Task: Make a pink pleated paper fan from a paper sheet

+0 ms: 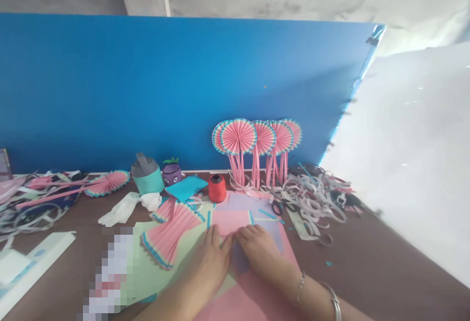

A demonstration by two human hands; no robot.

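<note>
Pressing flat, my left hand [209, 262] and right hand [259, 252] hold down the pink paper sheet [253, 286] at the tabletop's [367, 272] near edge; pleated fans [257, 137] stand along its far edge.

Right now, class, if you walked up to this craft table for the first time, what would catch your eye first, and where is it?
The row of pink paper fans on sticks stands out first, upright against the blue board at the back. Next comes the red thread spool just left of them. In front, the left hand and right hand press side by side on a pink paper sheet, with a pleated pink paper lying to their left.
</note>
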